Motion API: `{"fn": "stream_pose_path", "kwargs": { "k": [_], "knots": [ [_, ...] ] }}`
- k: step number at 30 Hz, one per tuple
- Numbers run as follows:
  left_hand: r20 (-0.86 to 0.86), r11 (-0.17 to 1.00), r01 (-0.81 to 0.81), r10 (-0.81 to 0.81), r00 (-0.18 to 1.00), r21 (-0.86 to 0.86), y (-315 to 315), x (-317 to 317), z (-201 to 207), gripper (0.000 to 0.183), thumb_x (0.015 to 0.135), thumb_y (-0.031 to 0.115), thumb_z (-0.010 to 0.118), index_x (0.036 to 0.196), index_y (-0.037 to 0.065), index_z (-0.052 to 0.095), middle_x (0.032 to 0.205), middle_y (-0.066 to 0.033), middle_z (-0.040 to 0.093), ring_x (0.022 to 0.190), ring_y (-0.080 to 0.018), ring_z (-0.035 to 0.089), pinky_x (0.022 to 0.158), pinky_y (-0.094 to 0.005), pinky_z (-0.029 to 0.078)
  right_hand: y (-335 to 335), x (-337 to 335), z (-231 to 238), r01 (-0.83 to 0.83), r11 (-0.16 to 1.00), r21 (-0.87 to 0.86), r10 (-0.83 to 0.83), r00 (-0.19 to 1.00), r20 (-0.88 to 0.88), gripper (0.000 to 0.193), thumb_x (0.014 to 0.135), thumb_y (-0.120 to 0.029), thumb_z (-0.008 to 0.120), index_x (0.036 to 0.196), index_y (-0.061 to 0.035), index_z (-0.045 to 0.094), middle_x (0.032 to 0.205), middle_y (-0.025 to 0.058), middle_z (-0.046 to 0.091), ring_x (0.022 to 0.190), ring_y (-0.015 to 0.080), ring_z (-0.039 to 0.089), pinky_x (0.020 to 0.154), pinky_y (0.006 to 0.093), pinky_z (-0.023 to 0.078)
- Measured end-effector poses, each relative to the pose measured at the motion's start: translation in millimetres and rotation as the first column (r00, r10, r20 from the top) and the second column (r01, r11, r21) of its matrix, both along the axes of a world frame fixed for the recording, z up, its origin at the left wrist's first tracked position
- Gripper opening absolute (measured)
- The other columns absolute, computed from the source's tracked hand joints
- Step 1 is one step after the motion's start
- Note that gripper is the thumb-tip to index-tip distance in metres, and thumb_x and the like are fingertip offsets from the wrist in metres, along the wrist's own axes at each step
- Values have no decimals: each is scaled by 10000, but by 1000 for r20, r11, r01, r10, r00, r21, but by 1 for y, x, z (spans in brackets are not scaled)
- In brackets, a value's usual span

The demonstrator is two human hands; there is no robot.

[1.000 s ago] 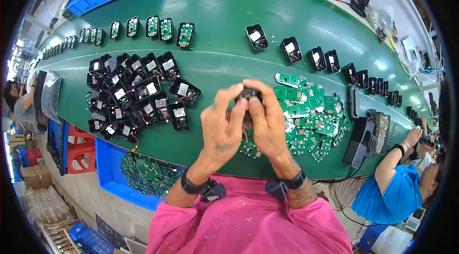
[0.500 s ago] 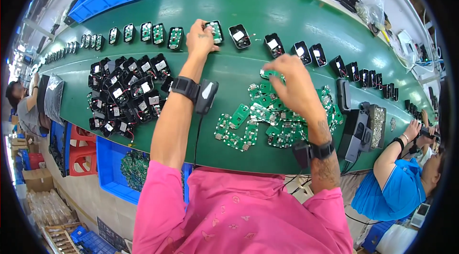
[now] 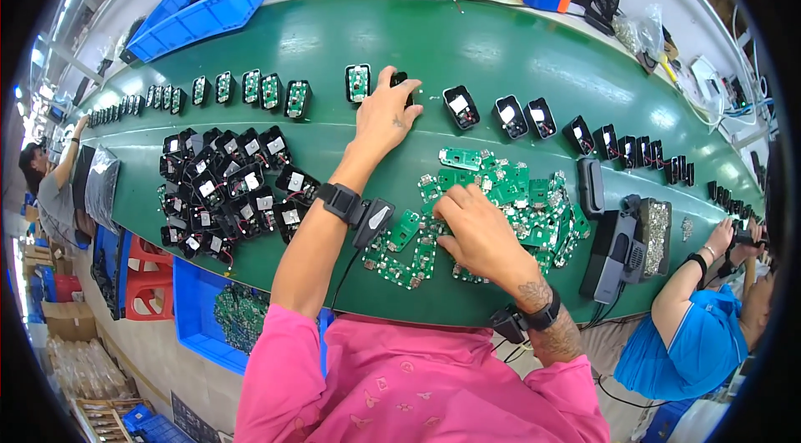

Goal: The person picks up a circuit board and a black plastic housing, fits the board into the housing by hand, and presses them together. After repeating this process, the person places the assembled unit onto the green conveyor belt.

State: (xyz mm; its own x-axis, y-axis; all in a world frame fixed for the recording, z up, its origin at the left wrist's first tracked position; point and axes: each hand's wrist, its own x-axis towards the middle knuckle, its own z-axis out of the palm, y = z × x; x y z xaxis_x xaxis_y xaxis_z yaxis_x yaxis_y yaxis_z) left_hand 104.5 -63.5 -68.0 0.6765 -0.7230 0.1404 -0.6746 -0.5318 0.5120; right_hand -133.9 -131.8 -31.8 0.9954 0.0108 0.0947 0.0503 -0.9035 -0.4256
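My left hand (image 3: pixel 385 116) is closed around a black plastic case (image 3: pixel 399 78), which it mostly covers. Just left of it stands a case fitted with a green circuit board (image 3: pixel 358 83). My right hand (image 3: pixel 480 230) is over the loose pile of green circuit boards (image 3: pixel 534 193), its fingers bent downward and together; what lies between the fingertips is hidden. To the right along the row stands an open black case (image 3: pixel 460 107) with a white patch and red wires inside. A heap of similar black cases (image 3: pixel 207 184) lies left of my left forearm.
Board-fitted cases (image 3: pixel 297 98) line the bench at left; open cases (image 3: pixel 511 116) continue at right. A blue crate (image 3: pixel 209 5) sits at the far left. A dark device (image 3: pixel 613 255) and a tray of small parts (image 3: pixel 655 236) are right of the boards. Co-workers sit on both sides.
My left hand has let go of the board-fitted case and moved onto the neighbouring case to its right. My right hand has come back toward me, down onto the circuit board pile.
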Motion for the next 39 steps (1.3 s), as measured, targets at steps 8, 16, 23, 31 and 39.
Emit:
{"fn": "stream_pose_path", "kwargs": {
  "k": [8,16,23,31,39],
  "knots": [
    [-454,858,-129,-130,881,-497,34,-42,22,350,888,209,702,1231,138,696,1427,-195,389,836,-233,705,727,-340,568,-3,-15,6,182,868,463,-238,969,65,483,816,-44,745,1270,-23,583,854,94,670,678,182,680,592,289,516],
    [-559,883,-130,-166,812,-451,100,-129,36,361,1033,227,491,1317,51,627,1480,-145,340,871,-168,692,607,-205,525,11,-23,14,277,98,956,-238,939,-247,258,973,-34,548,1206,73,579,769,100,667,672,178,709,555,245,565],
    [-311,888,29,-191,931,-458,107,-149,23,461,840,3,588,1282,112,667,1420,-204,400,1159,-321,573,977,-397,475,37,-2,11,208,3,978,-263,944,-199,232,989,-60,549,1214,-9,531,755,72,667,542,76,586,472,191,454],
    [-412,885,-48,-167,896,-463,109,-153,20,503,835,-17,571,1296,159,668,1413,-209,414,1119,-326,602,908,-366,508,45,-7,-2,237,74,969,-333,921,-201,236,988,-94,576,1212,-42,520,709,39,636,535,52,549,455,176,389],
    [-311,902,2,-151,938,-432,108,-153,31,499,841,-4,588,1299,179,665,1367,-218,472,1085,-272,629,866,-371,525,45,-7,-2,252,-127,959,-277,920,-278,239,998,-134,580,1200,-51,486,682,42,630,494,58,525,432,184,367]
  ]
}}
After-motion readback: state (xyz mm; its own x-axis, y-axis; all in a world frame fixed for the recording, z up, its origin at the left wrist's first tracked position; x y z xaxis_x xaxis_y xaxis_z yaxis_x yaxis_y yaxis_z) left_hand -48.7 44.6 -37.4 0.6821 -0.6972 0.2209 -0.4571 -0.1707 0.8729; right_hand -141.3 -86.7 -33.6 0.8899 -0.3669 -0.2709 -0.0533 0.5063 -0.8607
